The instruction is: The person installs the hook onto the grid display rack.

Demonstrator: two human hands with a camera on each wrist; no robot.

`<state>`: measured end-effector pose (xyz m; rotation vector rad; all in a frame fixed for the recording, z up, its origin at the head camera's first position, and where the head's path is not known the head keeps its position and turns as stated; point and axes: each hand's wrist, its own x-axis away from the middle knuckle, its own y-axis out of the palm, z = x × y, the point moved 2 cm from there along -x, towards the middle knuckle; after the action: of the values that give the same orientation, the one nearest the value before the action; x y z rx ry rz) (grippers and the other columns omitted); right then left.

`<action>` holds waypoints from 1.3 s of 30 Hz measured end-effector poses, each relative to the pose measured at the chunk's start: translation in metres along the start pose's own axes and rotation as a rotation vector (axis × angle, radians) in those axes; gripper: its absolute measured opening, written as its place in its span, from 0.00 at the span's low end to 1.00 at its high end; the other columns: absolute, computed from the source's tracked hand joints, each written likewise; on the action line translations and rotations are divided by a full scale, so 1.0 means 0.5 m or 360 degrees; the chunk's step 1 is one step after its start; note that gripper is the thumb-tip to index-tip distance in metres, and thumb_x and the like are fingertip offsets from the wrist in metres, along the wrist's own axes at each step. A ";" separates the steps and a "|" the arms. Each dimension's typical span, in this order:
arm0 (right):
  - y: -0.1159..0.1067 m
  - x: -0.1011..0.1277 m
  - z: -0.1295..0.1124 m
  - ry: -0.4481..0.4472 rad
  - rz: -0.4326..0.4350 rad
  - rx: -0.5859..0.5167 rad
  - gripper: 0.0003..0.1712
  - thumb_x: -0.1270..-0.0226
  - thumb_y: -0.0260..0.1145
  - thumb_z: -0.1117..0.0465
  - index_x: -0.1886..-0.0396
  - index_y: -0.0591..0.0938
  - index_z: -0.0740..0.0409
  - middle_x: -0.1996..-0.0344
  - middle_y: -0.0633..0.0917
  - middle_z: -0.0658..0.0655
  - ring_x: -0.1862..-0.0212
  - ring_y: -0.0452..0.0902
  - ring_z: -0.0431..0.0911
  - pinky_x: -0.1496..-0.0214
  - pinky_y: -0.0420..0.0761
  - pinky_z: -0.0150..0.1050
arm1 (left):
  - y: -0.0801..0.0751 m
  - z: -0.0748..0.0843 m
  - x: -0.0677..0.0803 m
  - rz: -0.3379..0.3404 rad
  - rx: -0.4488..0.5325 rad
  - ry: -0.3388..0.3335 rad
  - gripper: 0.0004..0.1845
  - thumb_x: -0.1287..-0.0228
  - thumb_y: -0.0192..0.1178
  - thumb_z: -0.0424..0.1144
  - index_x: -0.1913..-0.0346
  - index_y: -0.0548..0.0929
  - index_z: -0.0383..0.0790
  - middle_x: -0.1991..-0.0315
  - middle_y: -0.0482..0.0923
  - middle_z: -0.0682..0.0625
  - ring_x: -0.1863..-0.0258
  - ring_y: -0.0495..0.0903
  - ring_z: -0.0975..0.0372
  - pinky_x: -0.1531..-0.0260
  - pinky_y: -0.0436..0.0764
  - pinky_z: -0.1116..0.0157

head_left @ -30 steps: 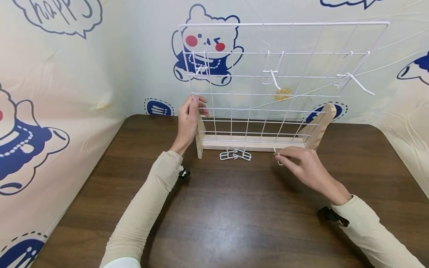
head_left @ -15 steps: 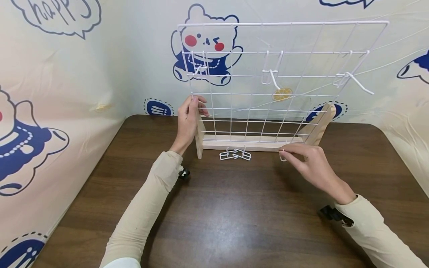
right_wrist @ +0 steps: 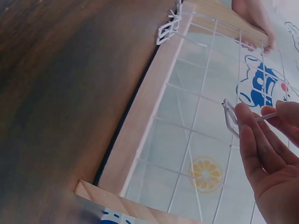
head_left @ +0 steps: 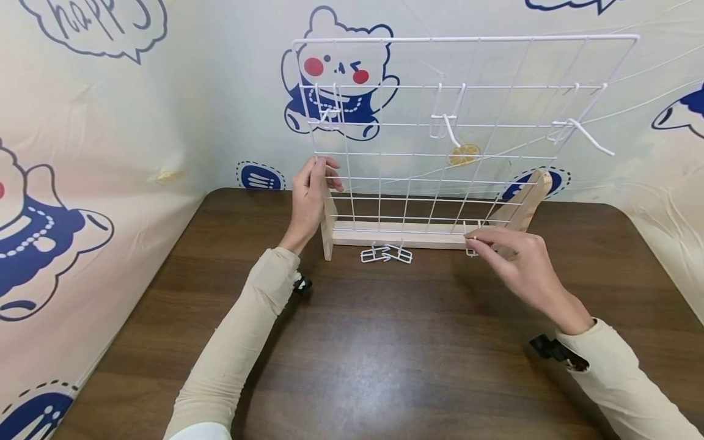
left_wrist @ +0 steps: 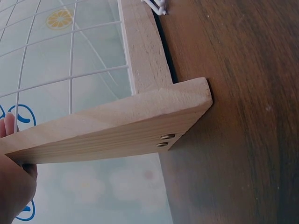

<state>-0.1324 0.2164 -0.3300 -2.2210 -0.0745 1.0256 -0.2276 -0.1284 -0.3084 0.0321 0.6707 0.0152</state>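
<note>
A white wire grid rack [head_left: 464, 40] stands in a wooden base [head_left: 396, 238] at the back of the table. My left hand [head_left: 310, 198] grips its left edge, where the grid meets the wooden side piece [left_wrist: 107, 109]. Between thumb and fingers, my right hand [head_left: 519, 260] pinches a white wire hook [right_wrist: 229, 119] in front of the grid's lower right part. Part of this hook is hidden behind the fingers. On the upper grid hang a left hook [head_left: 330, 113], a middle hook [head_left: 451, 129] and a right hook [head_left: 591, 137].
Two loose white hooks, a left one [head_left: 374, 254] and a right one [head_left: 400, 253], lie close together before the base. The right wooden side piece [head_left: 525, 208] stands beside my right hand. A patterned cloth [head_left: 242, 110] hangs behind the brown table [head_left: 352, 342].
My right hand has moved right and a little upward with its hook, nearer the lower right of the grid. The left hand has stayed on the rack's left edge.
</note>
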 end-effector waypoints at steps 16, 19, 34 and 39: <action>-0.030 -0.024 -0.002 0.0025 0.0173 -0.0099 0.15 0.46 0.72 0.79 0.61 0.90 0.61 0.61 0.90 0.57 0.54 0.82 0.31 0.51 0.76 0.21 | -0.001 0.000 0.002 -0.0006 -0.0015 0.0009 0.17 0.21 0.40 0.35 0.60 0.79 0.29 0.72 0.80 0.47 0.71 0.77 0.35 0.65 0.84 0.52; -0.036 -0.031 -0.016 0.0048 0.0206 -0.0135 0.14 0.45 0.70 0.80 0.60 0.89 0.64 0.62 0.89 0.60 0.56 0.82 0.31 0.60 0.77 0.19 | 0.000 0.000 0.002 -0.0009 -0.0016 0.0012 0.17 0.21 0.40 0.35 0.60 0.79 0.30 0.72 0.79 0.45 0.71 0.77 0.36 0.65 0.84 0.53; -0.054 -0.067 -0.054 0.0185 0.0373 -0.0460 0.11 0.36 0.62 0.81 0.56 0.85 0.76 0.63 0.85 0.74 0.59 0.87 0.40 0.52 0.83 0.28 | 0.000 0.000 0.001 -0.0001 -0.0023 0.0018 0.17 0.21 0.40 0.35 0.60 0.79 0.29 0.71 0.79 0.38 0.71 0.77 0.35 0.65 0.84 0.52; -0.053 -0.073 -0.044 0.0212 0.0383 -0.0457 0.11 0.35 0.62 0.79 0.55 0.85 0.75 0.61 0.86 0.72 0.58 0.87 0.41 0.50 0.82 0.28 | -0.001 0.001 0.000 0.0000 -0.0025 0.0015 0.18 0.21 0.40 0.35 0.59 0.78 0.24 0.72 0.80 0.50 0.71 0.77 0.34 0.65 0.84 0.52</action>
<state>-0.1366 0.2127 -0.2803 -2.6036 0.1140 1.0433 -0.2271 -0.1289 -0.3083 0.0170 0.6797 0.0207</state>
